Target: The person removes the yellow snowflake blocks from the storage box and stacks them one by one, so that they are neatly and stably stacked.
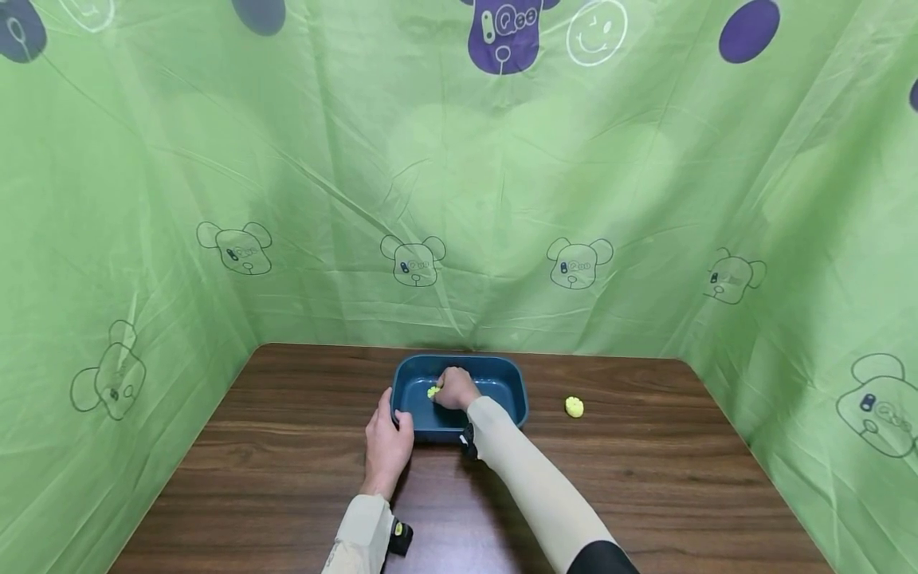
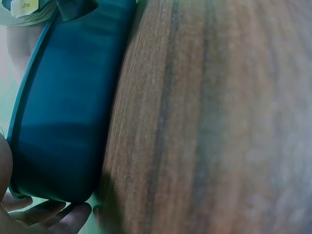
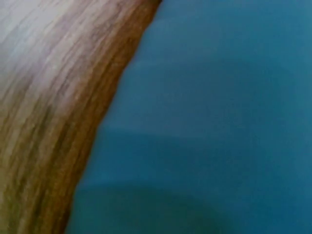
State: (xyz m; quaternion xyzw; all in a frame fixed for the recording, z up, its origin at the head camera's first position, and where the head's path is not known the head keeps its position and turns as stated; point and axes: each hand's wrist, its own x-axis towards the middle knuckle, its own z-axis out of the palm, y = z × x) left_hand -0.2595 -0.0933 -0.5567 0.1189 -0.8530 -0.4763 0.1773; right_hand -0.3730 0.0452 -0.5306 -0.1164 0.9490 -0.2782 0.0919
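A dark blue rectangular tub (image 1: 459, 437) stands on the wooden table, its outer wall (image 2: 68, 107) filling the left part of the left wrist view. My left hand (image 1: 388, 441) holds the tub's near left corner, thumb at the rim and fingers along the end wall. Inside the tub is my right hand (image 1: 456, 389), fingers curled, with a small yellow flower-shaped piece (image 1: 433, 392) at the fingertips. In the right wrist view only the tub's blue wall (image 3: 209, 107) and the table show; the hand is out of sight. A similar yellow piece (image 1: 574, 406) lies on the table right of the tub.
The brown wooden table (image 1: 667, 478) extends to both sides of the tub. Green fabric (image 1: 488, 175) with bear drawings hangs behind and at both sides, close behind the tub's far wall. Small black devices (image 1: 400, 537) are strapped at the wrists.
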